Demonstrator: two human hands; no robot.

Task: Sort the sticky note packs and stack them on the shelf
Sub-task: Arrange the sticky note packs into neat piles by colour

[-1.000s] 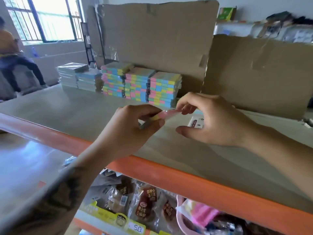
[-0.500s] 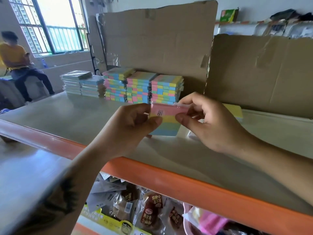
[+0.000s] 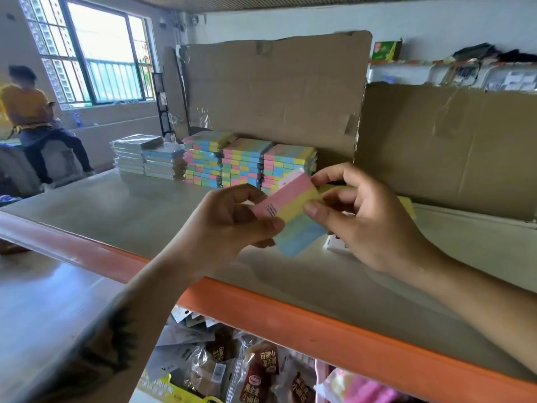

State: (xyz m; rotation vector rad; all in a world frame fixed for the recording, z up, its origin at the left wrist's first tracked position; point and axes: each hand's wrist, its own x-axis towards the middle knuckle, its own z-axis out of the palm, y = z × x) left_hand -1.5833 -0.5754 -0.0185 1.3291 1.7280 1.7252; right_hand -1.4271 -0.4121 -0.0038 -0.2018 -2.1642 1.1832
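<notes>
Both hands pinch one striped pack [image 3: 293, 216] above shelf [image 3: 122, 216], in front of stacks [image 3: 247, 164]: left hand [image 3: 229, 225] on pack's left edge, right hand [image 3: 369, 219] on right edge; pack tilted, pink stripe uppermost, clear of shelf

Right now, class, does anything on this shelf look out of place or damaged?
Yes: the brown cardboard backing sheet has torn edges and peeling tape. The striped pastel sticky note pack, held by both hands, is not yet on the multicoloured stacks.
</notes>
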